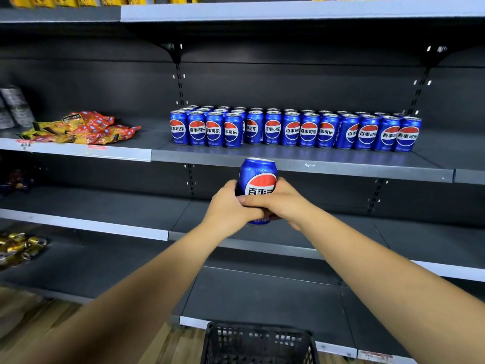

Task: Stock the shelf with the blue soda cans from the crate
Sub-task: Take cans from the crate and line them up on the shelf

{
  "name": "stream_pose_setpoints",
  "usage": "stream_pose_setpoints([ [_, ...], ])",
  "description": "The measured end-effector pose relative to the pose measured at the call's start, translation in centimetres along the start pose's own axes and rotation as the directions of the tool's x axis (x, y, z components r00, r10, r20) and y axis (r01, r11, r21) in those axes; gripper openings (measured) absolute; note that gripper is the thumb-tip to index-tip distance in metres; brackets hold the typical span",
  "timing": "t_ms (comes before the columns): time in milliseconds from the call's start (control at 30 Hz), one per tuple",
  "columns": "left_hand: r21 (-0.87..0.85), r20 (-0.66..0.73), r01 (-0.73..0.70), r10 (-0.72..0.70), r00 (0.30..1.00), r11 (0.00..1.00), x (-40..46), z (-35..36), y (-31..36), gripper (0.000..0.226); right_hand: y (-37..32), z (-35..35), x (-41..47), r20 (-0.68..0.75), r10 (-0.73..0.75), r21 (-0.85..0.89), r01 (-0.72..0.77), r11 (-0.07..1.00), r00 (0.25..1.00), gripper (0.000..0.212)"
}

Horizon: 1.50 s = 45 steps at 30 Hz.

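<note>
Both the left hand (227,206) and right hand (282,203) curl around an upright blue can (258,177) at mid-frame, just below the shelf (301,164) edge, bare shelf fronting the can rows (294,128).

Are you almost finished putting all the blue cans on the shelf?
A lot looks done: rows of blue cans already stand on the shelf. One more can is in hand now, held by the left hand and right hand in front of the shelf, not yet placed. The black crate sits below; what remains inside is hidden.
</note>
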<state>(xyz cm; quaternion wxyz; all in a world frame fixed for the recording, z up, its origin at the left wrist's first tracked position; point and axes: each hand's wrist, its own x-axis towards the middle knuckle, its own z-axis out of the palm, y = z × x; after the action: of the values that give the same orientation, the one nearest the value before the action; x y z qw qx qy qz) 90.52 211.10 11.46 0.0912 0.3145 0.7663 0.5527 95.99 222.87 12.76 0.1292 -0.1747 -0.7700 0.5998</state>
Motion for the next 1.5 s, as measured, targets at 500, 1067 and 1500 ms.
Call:
stream_pose_setpoints([
  [500,-0.255,0.144,0.038,-0.001,0.99,0.966,1.7,0.2,-0.3,0.047,0.0,-3.8,-0.6,0.143,-0.032,0.082,0.02,0.996,0.989,0.036],
  [1067,-0.021,0.033,0.049,-0.048,0.998,0.999,8.4,-3.7,-0.7,0.06,-0.2,-5.2,5.6,-0.02,-0.145,0.081,0.147,0.986,0.989,0.046],
  [1500,0.064,-0.026,-0.082,0.083,0.996,0.995,21.3,-7.8,-5.5,0.031,-1.2,-3.6,17.7,-0.192,-0.138,0.085,0.157,0.984,0.972,0.051],
])
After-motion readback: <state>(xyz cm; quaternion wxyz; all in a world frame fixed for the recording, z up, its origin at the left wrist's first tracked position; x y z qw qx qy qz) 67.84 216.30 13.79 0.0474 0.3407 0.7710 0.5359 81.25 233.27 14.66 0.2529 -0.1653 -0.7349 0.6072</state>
